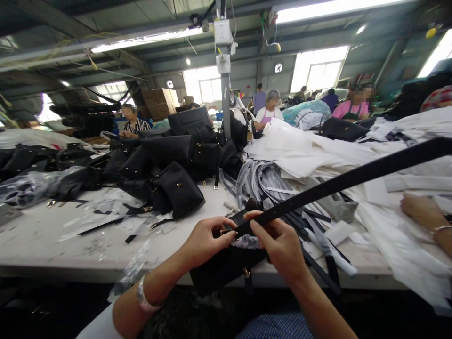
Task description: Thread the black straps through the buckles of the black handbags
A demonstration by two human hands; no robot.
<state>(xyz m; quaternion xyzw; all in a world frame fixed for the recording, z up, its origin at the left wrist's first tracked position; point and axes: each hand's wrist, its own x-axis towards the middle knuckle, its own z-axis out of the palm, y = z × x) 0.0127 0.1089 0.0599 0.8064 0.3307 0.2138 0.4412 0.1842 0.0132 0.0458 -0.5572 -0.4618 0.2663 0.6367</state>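
My left hand (206, 240) is closed in a pinch on a small gold buckle at the end of a long black strap (353, 178). My right hand (278, 242) is closed around the same strap just beside it, thumb on top. The strap runs up and away to the right edge of the view. Under both hands a black handbag (222, 268) lies at the front edge of the white worktable (42, 245).
A heap of black handbags (169, 165) fills the table's middle and left. White paper sheets (307, 150) and bundled straps (261, 183) lie to the right. Another person's hand (420, 212) rests at the far right. Several workers sit beyond, past a grey pole (226, 94).
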